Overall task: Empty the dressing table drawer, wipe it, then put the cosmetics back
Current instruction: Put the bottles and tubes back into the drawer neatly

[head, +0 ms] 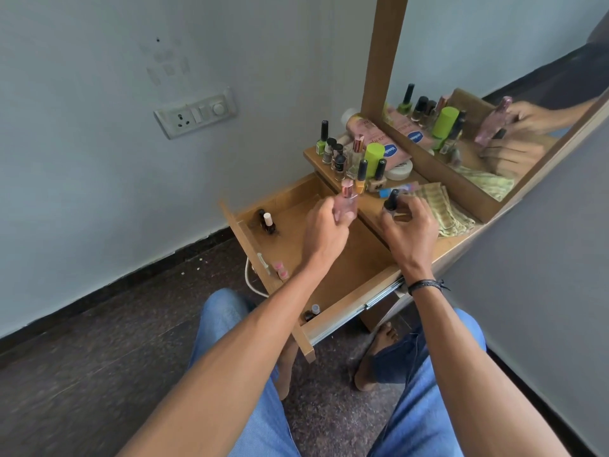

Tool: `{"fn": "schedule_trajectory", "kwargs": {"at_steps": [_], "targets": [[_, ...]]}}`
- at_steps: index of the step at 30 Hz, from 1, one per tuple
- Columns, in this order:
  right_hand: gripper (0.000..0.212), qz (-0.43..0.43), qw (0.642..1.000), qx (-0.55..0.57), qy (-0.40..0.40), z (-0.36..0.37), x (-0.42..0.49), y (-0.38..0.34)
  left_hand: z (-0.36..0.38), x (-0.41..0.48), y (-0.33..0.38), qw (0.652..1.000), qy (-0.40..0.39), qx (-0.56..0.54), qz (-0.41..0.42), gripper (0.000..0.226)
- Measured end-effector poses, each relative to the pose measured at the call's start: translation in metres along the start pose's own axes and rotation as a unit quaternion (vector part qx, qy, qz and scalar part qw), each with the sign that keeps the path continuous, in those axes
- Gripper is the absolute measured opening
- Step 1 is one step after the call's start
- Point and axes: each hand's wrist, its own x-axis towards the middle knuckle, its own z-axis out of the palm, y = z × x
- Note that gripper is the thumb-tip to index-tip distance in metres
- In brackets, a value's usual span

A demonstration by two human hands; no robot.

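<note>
The wooden drawer is pulled out below the dressing table top. My left hand grips a pink perfume bottle with a rose-gold cap over the drawer's far side. My right hand pinches a small black-capped nail polish bottle above the table's edge. Inside the drawer stand two small bottles at the far left corner, two pink items by the front panel and a small dark bottle at the near corner. Several nail polishes and a green-capped bottle crowd the table top.
A pink lotion tube and a white jar lie at the back of the table. A folded green-striped cloth sits right of my right hand. The mirror leans behind. A wall socket is on the left; my legs and bare feet are below.
</note>
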Motion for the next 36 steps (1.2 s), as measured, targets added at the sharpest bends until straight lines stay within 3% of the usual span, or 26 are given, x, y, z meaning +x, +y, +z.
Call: {"fn": "schedule_trajectory", "kwargs": {"at_steps": [5,11,27,36], "targets": [[0.025,-0.053,0.998,-0.006,-0.034,0.008,-0.009,-0.008,-0.034,-0.009,-0.032,0.995,0.010,0.059,-0.074,0.010],[0.024,-0.057,0.995,0.023,-0.085,0.034,-0.033,-0.024,-0.043,-0.005,-0.042,0.985,-0.016,0.106,-0.134,0.010],[0.021,0.128,0.970,-0.022,-0.205,0.120,-0.014,-0.018,-0.031,0.026,-0.055,0.963,-0.071,0.157,-0.206,0.020],[0.023,0.160,0.963,-0.109,-0.186,0.143,-0.006,-0.008,-0.019,0.041,-0.066,0.965,-0.066,0.145,-0.208,0.027]]}}
